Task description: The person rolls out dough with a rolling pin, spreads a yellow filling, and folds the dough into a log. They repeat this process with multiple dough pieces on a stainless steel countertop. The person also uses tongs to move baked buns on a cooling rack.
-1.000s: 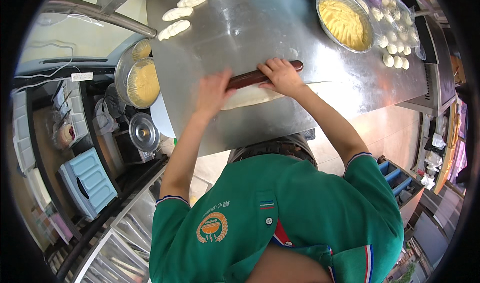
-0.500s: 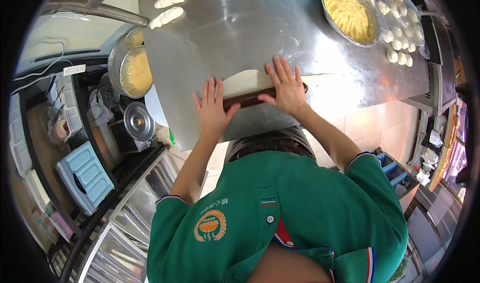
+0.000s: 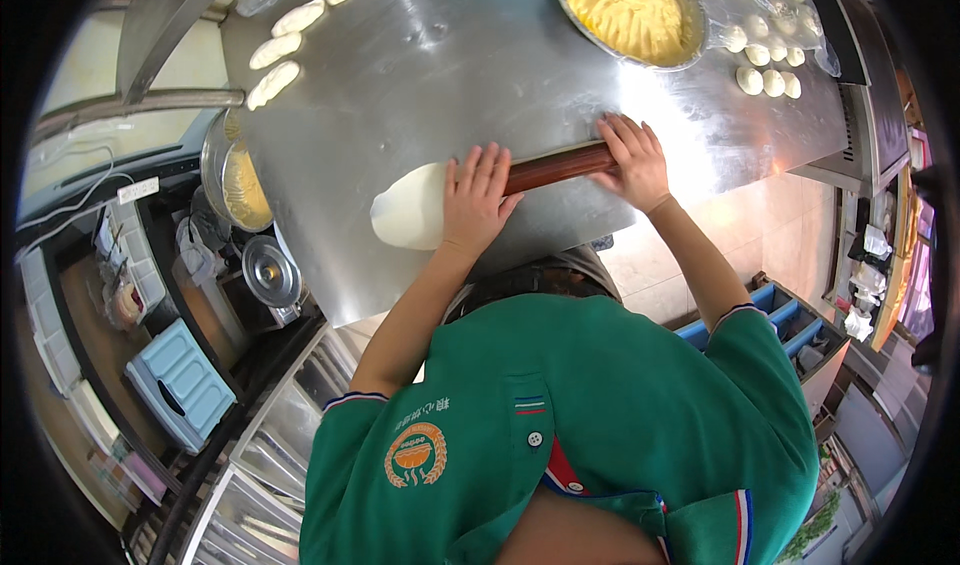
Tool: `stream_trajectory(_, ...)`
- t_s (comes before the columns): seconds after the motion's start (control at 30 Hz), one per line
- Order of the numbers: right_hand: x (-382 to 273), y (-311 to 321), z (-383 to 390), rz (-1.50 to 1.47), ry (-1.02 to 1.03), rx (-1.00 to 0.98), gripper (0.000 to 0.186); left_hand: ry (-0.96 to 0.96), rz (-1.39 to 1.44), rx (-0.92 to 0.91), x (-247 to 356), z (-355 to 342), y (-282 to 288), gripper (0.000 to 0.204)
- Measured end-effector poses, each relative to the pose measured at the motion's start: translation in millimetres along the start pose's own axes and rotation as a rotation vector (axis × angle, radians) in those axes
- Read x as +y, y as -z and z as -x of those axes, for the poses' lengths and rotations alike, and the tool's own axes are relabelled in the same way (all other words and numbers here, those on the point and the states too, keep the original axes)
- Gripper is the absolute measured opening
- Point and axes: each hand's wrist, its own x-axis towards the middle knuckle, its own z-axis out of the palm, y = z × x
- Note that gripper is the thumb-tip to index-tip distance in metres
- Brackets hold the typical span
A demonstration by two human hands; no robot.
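A dark red wooden rolling pin [image 3: 555,168] lies across a thin, pale sheet of dough [image 3: 408,208] on the steel table [image 3: 330,155]. The sheet shows as a rounded end at the left; much of the rest is hidden under the pin and hands. My left hand [image 3: 478,200] rests over the pin's left part, fingers stretched out and somewhat apart. My right hand [image 3: 636,165] grips the pin's right end, fingers over it and thumb on the near side.
Oblong dough pieces [image 3: 273,85] line the back left. A bowl of yellow mixture [image 3: 625,10] and several dough balls [image 3: 773,83] occupy the back right. Steel bowls [image 3: 245,185], a lid [image 3: 270,270] and metal rails [image 3: 185,99] are left of the table.
Both hands and the pin have moved rightward along the table, exposing the dough's rounded left end. The pin now slants up to the right. The camera's view has also shifted.
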Motion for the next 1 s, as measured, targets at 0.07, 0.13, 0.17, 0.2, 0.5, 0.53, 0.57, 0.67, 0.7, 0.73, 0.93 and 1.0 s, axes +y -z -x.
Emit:
stream_trajectory(0.07,11.6,-3.7,-8.4,-0.039,-0.060,-0.052,0.072,0.136,0.008,-0.114,-1.8,-18.3,-10.3,0.063)
stream_trajectory(0.13,18.5,-10.3,-20.1,-0.026,-0.056,-0.118,0.077,0.147,0.044,-0.089,-11.0,-30.0,-19.3,0.066)
stream_trajectory(0.17,21.2,-13.6,-26.7,-0.021,-0.048,-0.110,0.078,0.153,0.022,-0.061,-16.9,-35.9,-23.0,0.064)
stream_trajectory(0.2,26.5,-16.2,-34.4,-0.037,-0.044,-0.164,0.078,0.158,-0.030,-0.062,-21.5,-40.7,-25.3,0.063)
stream_trajectory(0.5,68.6,-23.5,-102.4,-0.330,0.285,-0.106,0.072,0.219,-0.085,0.314,-47.9,-128.8,-11.1,0.049)
stream_trajectory(0.53,67.7,-21.2,-103.4,-0.386,0.313,-0.020,0.070,0.095,-0.068,0.219,-45.4,-125.2,-8.0,0.052)
stream_trajectory(0.57,67.6,-17.0,-98.9,-0.320,0.450,-0.085,0.071,0.008,-0.034,0.134,-37.5,-112.0,-6.2,0.055)
stream_trajectory(0.67,63.3,-6.7,-75.5,-0.025,0.392,-0.177,0.063,-0.203,-0.148,-0.159,-6.2,-72.0,-11.9,0.063)
stream_trajectory(0.7,64.4,-3.9,-70.6,-0.007,0.447,-0.069,0.059,-0.170,-0.109,-0.110,-0.5,-64.4,-11.9,0.066)
stream_trajectory(0.73,65.8,-1.1,-63.1,-0.062,0.413,-0.058,0.060,-0.120,-0.078,-0.140,3.4,-62.7,-12.5,0.068)
stream_trajectory(0.93,67.6,-1.6,-60.6,0.006,-0.186,0.063,0.083,0.245,-0.146,0.037,12.2,-83.8,-19.4,0.081)
stream_trajectory(1.0,59.0,-3.5,-45.7,-0.019,-0.198,-0.139,0.090,0.277,-0.199,-0.041,20.4,-68.6,-26.0,0.083)
